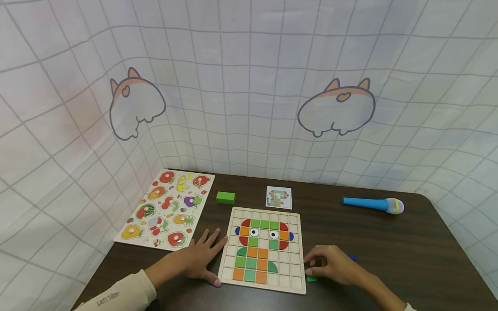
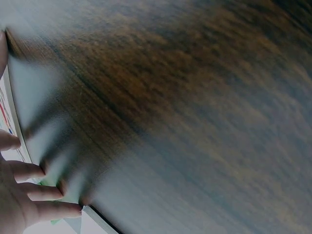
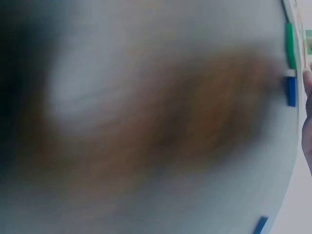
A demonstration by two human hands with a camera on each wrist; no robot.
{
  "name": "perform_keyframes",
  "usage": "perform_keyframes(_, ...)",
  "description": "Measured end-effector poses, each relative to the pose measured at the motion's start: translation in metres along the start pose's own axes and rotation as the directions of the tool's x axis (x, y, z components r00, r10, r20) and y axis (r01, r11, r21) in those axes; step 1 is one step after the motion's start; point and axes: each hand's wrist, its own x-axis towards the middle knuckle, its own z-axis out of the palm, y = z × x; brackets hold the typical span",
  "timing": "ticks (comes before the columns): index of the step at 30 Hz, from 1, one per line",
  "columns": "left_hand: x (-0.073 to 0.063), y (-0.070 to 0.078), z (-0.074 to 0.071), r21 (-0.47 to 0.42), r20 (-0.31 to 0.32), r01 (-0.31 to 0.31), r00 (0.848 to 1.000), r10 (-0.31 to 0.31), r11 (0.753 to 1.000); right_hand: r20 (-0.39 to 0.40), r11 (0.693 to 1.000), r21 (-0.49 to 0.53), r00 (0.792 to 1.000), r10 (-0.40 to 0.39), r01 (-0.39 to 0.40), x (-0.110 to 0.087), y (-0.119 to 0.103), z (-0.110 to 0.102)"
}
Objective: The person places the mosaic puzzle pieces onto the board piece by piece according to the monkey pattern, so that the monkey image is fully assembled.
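A square wooden grid board (image 1: 285, 270) lies on the table, partly filled with red, orange, green and blue tiles and two eye pieces (image 1: 254, 232). My left hand (image 1: 200, 255) rests with spread fingers along the board's left edge. At the board's right edge is my right hand (image 1: 330, 264), fingers bent and thumb close to the index finger; I cannot tell whether anything is between them. A green tile (image 1: 311, 279) lies just below that thumb. In the right wrist view, this green tile (image 3: 290, 46) and a blue tile (image 3: 291, 91) lie side by side near the hand.
A picture card (image 1: 278, 198) lies behind the board, with a green block (image 1: 226, 198) to its left. Farther left is a fruit puzzle board (image 1: 165, 209). A blue toy microphone (image 1: 367, 203) lies back right. Another blue tile (image 1: 352, 257) shows beyond my right hand.
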Motion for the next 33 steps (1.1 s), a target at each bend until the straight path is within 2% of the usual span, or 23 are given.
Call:
perform_keyframes(5, 0.0, -0.001, 0.0, 0.01, -0.002, 0.006, 1.0, -0.006, 1.0, 0.011, 0.999, -0.012, 0.999, -0.034, 0.034, -0.012, 0.007, 0.002)
perform_keyframes(20, 0.0, 0.0, 0.001, 0.011, -0.007, 0.003, 1.0, -0.002, 1.0, 0.039, 0.987, -0.143, 0.997, -0.063, 0.068, -0.016, 0.003, 0.003)
perform_keyframes(25, 0.0, 0.0, 0.001, 0.015, -0.008, 0.004, 1.0, -0.004, 1.0, 0.092, 0.997, -0.045, 0.994, -0.064, 0.069, -0.014, 0.002, 0.002)
perform_keyframes(30, -0.001, 0.001, 0.0, 0.024, -0.008, 0.004, 1.0, -0.003, 1.0, 0.095, 0.994, 0.095, 0.993, -0.07, 0.061, -0.015, -0.002, 0.001)
perform_keyframes(33, -0.001, 0.002, 0.0, 0.027, -0.006, 0.002, 1.0, -0.002, 1.0, 0.093, 0.989, 0.141, 0.994, -0.055, 0.041, -0.013, -0.007, -0.002)
